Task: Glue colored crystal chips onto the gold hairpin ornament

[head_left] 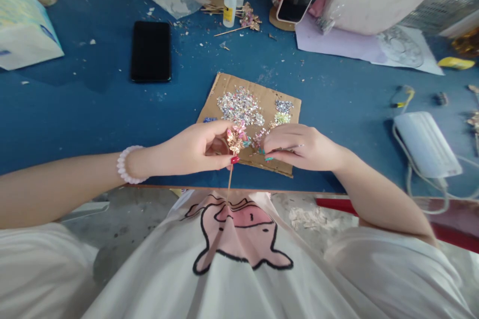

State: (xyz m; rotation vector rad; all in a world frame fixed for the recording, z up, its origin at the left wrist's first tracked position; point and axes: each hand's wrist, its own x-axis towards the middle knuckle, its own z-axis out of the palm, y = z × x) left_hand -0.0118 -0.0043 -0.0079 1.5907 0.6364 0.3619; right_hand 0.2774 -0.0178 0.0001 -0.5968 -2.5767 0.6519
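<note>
My left hand (204,148) is closed around a gold and pink flower ornament (236,139) on a thin stick, whose lower end points down toward my shirt. Just to the right, my right hand (299,147) is pinched on a slim pointed tool (288,148); its kind is hard to make out. Both hands are over the near part of a cardboard piece (220,84). On that cardboard lie a heap of silvery rhinestones (239,104) and smaller heaps of blue-grey stones (283,106), pale green stones (282,118) and pink stones (259,137). My fingers partly hide the pink ones.
A black phone (150,52) lies at back left, near a tissue box (28,25). Behind the cardboard stand glue bottles (229,5) beside finished-looking flower sticks (250,17). At right lies a white power bank (427,144) with a cable. The table edge runs below my wrists.
</note>
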